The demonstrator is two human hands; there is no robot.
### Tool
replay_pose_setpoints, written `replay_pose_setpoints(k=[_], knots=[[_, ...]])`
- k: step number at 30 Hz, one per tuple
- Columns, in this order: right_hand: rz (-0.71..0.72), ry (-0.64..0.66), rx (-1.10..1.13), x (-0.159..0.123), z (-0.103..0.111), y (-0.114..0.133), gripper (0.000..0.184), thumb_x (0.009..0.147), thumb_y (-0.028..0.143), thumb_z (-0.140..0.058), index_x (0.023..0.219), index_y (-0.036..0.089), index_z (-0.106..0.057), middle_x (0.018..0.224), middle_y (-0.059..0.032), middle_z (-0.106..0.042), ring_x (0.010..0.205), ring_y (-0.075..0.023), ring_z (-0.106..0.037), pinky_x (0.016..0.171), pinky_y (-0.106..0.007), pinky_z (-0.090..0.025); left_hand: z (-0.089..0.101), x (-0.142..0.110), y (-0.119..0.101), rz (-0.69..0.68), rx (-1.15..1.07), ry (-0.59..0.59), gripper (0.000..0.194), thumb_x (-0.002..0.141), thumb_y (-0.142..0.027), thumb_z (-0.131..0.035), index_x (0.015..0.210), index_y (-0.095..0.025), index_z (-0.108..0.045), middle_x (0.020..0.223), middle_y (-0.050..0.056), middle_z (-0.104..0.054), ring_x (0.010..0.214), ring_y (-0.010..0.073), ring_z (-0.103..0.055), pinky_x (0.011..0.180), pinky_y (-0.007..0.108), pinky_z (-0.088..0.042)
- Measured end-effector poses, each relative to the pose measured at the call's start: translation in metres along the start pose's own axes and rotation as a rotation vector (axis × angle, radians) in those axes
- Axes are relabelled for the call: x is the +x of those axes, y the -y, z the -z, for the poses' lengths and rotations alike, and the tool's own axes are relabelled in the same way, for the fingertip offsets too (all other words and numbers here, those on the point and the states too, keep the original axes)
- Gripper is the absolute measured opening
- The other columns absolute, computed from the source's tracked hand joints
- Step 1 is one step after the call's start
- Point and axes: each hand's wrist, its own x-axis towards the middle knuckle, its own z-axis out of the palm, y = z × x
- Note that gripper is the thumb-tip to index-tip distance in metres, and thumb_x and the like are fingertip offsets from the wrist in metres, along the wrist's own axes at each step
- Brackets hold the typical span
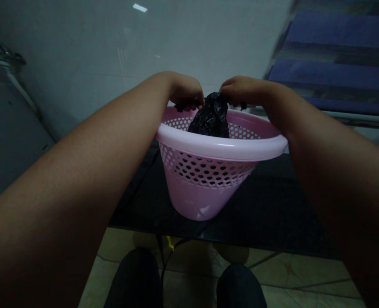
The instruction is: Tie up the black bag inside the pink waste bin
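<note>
A pink plastic basket (202, 201) with a band of holes below its rim stands on a dark bench, tilted a little. Inside its mouth a crumpled black plastic bag (211, 117) rises above the rim. My left hand (189, 92) is closed on the bag's upper left edge. On the other side, my right hand (237, 90) pinches the upper right edge of the bag. Both forearms pass over or against the basket's rim. The lower part of the bag is hidden behind the basket's front wall.
The black bench (272, 205) has its front edge close to my knees (138, 273). Beyond it is a pale shiny wall (208, 38). Purple striped cloth (333, 72) lies at the right. A white panel (10, 137) stands at the left. Under the bench a dark cord with a yellow piece (170, 244) hangs.
</note>
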Motion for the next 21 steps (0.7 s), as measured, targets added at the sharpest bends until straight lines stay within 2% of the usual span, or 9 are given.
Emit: replay_pose_setpoints(k=[9,16,21], knots=[[0.0,-0.018,0.082,0.0016,0.0002,-0.0015,0.017,0.085,0.022,-0.041,0.076,0.012,-0.052,0.06,-0.0025,-0.047,0.05,-0.0074,-0.038,0.052,-0.023,-0.025,0.0025,0.0027,-0.0025,0.059,-0.021,0.002,0.022,0.077,-0.014,-0.044,0.057,-0.018,-0.035,0.051,-0.005,-0.029,0.038,0.0054,-0.025,0.045,0.024,-0.017],[-0.031,-0.04,0.137,0.0018,-0.0001,-0.0004,0.016,0.08,0.023,-0.041,0.071,0.013,-0.05,0.061,-0.0039,-0.046,0.049,-0.0087,-0.037,0.052,-0.025,-0.026,0.0018,0.0012,-0.0044,0.035,-0.039,0.001,0.019,0.067,-0.016,-0.043,0.056,-0.02,-0.029,0.049,-0.006,-0.023,0.035,0.0056,-0.021,0.045,0.026,-0.012],[-0.072,-0.069,0.179,0.0046,-0.0015,-0.0008,0.02,0.081,0.028,-0.042,0.072,0.013,-0.05,0.062,-0.004,-0.045,0.052,-0.0085,-0.037,0.055,-0.024,-0.026,0.0013,-0.0019,-0.0053,0.026,-0.045,-0.035,0.015,0.068,-0.018,-0.043,0.057,-0.019,-0.032,0.049,-0.006,-0.024,0.035,0.0055,-0.02,0.045,0.026,-0.011]])
